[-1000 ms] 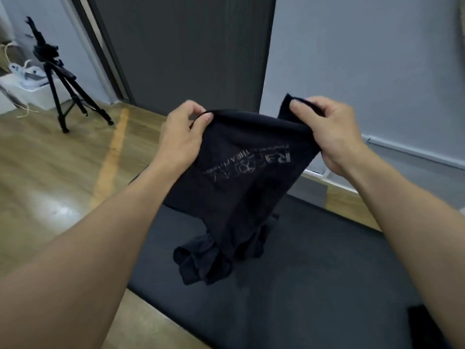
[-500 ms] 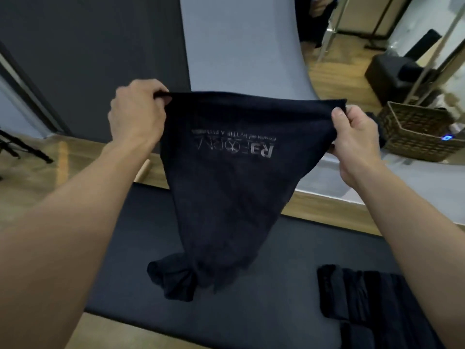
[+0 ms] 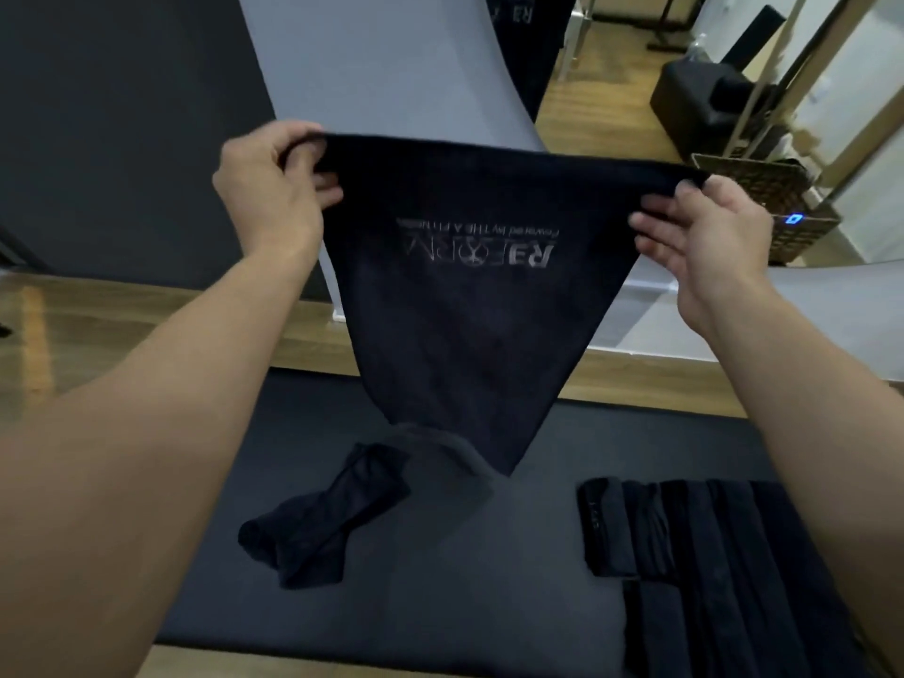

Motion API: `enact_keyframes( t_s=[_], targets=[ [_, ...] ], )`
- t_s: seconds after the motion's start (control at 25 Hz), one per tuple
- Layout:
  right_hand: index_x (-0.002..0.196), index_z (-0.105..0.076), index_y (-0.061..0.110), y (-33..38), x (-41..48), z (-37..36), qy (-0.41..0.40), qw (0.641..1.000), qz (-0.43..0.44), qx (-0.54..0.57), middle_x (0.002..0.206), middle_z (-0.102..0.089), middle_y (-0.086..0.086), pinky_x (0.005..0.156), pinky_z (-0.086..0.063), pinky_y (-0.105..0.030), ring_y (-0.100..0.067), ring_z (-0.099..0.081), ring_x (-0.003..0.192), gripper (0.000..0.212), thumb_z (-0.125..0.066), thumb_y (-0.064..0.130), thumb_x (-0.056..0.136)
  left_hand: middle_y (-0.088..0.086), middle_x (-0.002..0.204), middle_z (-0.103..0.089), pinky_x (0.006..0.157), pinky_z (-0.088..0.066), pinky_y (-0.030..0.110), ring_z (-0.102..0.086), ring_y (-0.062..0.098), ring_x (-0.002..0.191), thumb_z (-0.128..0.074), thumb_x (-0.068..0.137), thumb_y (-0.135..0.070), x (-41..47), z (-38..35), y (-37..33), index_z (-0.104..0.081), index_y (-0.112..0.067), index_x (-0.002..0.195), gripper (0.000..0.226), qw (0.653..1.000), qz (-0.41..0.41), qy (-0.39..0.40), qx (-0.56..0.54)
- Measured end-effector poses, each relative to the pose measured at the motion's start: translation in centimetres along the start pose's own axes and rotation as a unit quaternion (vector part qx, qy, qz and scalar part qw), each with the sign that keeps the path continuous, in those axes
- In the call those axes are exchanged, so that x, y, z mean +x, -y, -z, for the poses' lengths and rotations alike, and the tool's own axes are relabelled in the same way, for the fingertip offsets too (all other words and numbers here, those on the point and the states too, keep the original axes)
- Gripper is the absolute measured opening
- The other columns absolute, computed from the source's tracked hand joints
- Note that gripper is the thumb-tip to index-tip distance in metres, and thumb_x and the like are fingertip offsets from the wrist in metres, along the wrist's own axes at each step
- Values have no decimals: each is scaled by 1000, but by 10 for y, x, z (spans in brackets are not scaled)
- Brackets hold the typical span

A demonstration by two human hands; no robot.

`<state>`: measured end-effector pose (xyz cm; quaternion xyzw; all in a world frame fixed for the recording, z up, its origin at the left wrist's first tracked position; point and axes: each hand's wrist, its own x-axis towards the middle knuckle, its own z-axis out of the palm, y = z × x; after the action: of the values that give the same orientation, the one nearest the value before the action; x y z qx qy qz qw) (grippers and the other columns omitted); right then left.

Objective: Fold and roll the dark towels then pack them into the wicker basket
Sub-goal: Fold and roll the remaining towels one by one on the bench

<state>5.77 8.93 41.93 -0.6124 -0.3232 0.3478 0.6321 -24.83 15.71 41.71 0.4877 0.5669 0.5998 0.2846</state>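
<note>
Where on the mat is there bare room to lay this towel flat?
Bare mat lies between the crumpled towel and the rolled towels, below the held towel. The near right corner is crowded with rolls.

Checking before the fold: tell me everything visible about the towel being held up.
The held towel is dark, soft-looking cloth with pale printed lettering, upside down. The left hand and right hand pinch its top corners, stretching that edge taut; the rest hangs tapering to a point above the black mat.
</note>
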Motion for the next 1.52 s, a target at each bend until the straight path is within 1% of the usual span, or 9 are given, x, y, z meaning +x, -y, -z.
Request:
enact_keyframes(
  t_s=[0.12, 0.28, 0.4, 0.72, 0.92, 1.04, 1.16, 1.28, 1.52],
  targets=[
    [92, -58, 16, 4, 8, 18, -28, 997, 23, 75, 92, -73, -9, 65, -52, -29, -24, -74, 89, 8, -51, 14, 94, -1, 91, -72, 69, -61, 32, -74, 18, 78, -56, 93, -5, 1, -21, -12, -75, -21, 91, 25, 997, -46, -6, -57],
    [80, -58, 21, -4, -7, 49, -40, 996, 61, 46, 86, -72, -7, 59, -48, -26, -24, -72, 85, 14, -62, 26, 92, -10, 86, -72, 69, -60, 28, -73, 15, 79, -61, 92, -10, -31, -27, -15, -76, -17, 97, 17, 995, -89, -12, -47],
    [78, -58, 23, -16, -34, 70, -57, 995, 71, 29, 87, -72, -5, 55, -45, -25, -24, -72, 84, 18, -61, 32, 93, -4, 89, -74, 68, -59, 26, -73, 16, 76, -63, 92, -14, -68, -17, -5, -76, -13, 101, 16, 996, -82, -15, -40],
    [74, -58, 24, -122, -198, 162, -126, 992, 16, 9, 70, -67, 1, 48, -40, -23, -17, -66, 67, 22, -59, 26, 96, 3, 83, -74, 71, -59, 32, -73, 19, 68, -71, 88, -12, -240, 55, 87, -75, -13, 94, 7, 995, 32, 62, -67],
    [82, -61, 19, -224, -301, 194, -144, 980, -119, -72, 81, -70, -1, 54, -48, -23, -12, -70, 74, 18, -58, 28, 98, 1, 79, -73, 73, -59, 31, -73, 19, 68, -73, 87, -10, -340, 112, 174, -75, -22, 87, 11, 983, 140, 116, 16],
    [83, -63, 17, -272, -329, 206, -138, 965, -196, -109, 87, -71, -7, 54, -49, -24, -15, -71, 78, 19, -59, 28, 97, 1, 77, -73, 80, -60, 39, -73, 17, 67, -71, 88, -8, -377, 129, 219, -73, -26, 84, 18, 967, 202, 139, 70],
    [85, -64, 17, -295, -326, 207, -132, 956, -239, -109, 85, -72, -8, 55, -49, -25, -20, -72, 84, 16, -59, 24, 98, 0, 78, -72, 86, -59, 41, -72, 10, 64, -65, 91, -4, -386, 129, 247, -72, -25, 88, 22, 953, 244, 145, 108],
    [89, -66, 17, -305, -291, 201, -138, 957, -233, -105, 83, -73, -4, 61, -53, -26, -14, -73, 76, 13, -58, 22, 98, 5, 91, -73, 87, -58, 37, -73, 14, 71, -57, 95, -2, -371, 98, 267, -71, -22, 101, 25, 943, 264, 156, 130],
    [101, -58, 15, -381, -160, 172, -144, 951, -273, -26, 90, -72, -8, 64, -57, -25, -16, -74, 78, 2, -56, 15, 99, 7, 83, -69, 66, -62, 32, -69, 16, 63, -61, 95, -5, -292, -16, 349, -69, -9, 102, 12, 932, 281, 139, 181]
  ],
)
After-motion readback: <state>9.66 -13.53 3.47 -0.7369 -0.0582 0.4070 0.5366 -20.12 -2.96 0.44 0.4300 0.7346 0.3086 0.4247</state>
